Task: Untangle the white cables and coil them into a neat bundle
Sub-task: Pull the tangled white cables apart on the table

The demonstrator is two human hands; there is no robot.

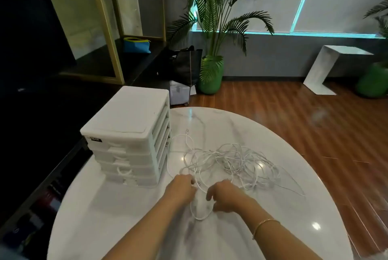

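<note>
A tangle of thin white cables point(235, 160) sprawls over the middle of the round white marble table point(126, 217), with loose strands trailing right toward the table's edge. My left hand point(181, 187) grips a strand at the near left side of the tangle, fingers curled round it. My right hand point(225, 195) sits just to the right, its fingers curled on a strand. Between and below the two hands a single loop of cable point(201, 212) hangs down onto the tabletop. One plug end point(186, 131) lies at the far side by the drawers.
A white plastic drawer unit point(128, 135) stands on the table's left part, close to the cables. Beyond the table are a wooden floor, a potted palm point(211, 74), black bags and a dark shelf on the left.
</note>
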